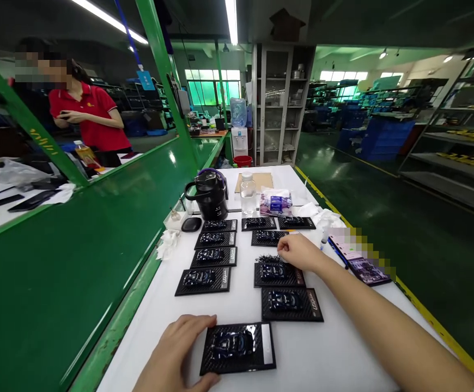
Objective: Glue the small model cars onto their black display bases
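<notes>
In front of me a dark blue model car [234, 344] sits on a black carbon-patterned display base [242, 368] with a pale strip along its right side. My left hand [175, 348] grips the left edge of this base, fingers at its far corner and thumb at its near one. Farther off, my right hand [300, 251] is closed in a pinch beside a small heap of thin black parts [268, 258]; what its fingertips hold is too small to make out. Just below that hand lies another display base [298, 280] carrying a model car [273, 271].
Several more car bases stand in rows, including one at left [223, 279]. Behind them are a black jug [212, 196], a clear jar [248, 196] and a tissue pack [276, 202]. A phone [368, 269] lies by the right edge. A person in red [98, 117] stands beyond the green partition.
</notes>
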`<state>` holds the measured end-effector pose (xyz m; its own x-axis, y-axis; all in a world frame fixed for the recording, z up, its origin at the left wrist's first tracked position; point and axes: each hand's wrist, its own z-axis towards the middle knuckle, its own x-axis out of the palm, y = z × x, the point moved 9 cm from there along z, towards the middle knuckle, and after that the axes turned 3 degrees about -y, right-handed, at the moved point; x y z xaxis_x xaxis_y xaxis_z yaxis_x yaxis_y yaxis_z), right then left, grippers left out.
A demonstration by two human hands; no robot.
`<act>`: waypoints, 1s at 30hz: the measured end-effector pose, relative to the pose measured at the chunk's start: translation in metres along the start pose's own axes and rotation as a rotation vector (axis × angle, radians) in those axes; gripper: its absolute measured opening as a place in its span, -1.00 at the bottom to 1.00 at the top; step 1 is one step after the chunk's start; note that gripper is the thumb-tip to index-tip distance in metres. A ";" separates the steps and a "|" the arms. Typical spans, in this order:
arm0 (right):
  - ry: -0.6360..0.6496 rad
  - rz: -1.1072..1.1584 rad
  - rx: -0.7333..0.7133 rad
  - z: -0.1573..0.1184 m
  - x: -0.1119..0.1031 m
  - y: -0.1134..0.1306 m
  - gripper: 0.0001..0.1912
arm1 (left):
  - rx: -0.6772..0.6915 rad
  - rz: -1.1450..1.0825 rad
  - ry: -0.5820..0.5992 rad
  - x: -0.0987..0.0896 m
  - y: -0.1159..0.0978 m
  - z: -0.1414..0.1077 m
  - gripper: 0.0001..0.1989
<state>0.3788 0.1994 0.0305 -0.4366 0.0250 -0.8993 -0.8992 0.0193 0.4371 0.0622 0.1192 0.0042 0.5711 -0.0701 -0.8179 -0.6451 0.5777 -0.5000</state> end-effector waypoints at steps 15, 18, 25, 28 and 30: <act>0.001 -0.015 -0.047 -0.009 0.002 -0.001 -0.85 | 0.145 0.148 0.024 0.001 0.002 -0.001 -0.37; -0.021 0.048 -0.069 -0.010 -0.009 -0.008 -0.91 | 0.062 0.076 0.076 -0.005 0.007 0.000 -0.41; -0.101 0.149 -0.158 -0.014 -0.026 -0.006 -0.82 | -0.234 -0.239 -0.104 -0.037 0.026 0.008 -0.58; -0.160 0.201 -0.219 -0.032 -0.046 0.025 -0.83 | -0.319 -0.176 -0.254 -0.049 0.010 0.008 -0.62; -0.195 0.255 -0.294 -0.059 -0.057 0.060 -0.83 | -0.225 -0.140 -0.300 -0.052 -0.023 0.008 -0.71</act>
<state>0.3481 0.1400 0.1066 -0.6578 0.1813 -0.7310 -0.7452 -0.2972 0.5969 0.0516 0.1165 0.0605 0.7625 0.1244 -0.6349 -0.6270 0.3842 -0.6777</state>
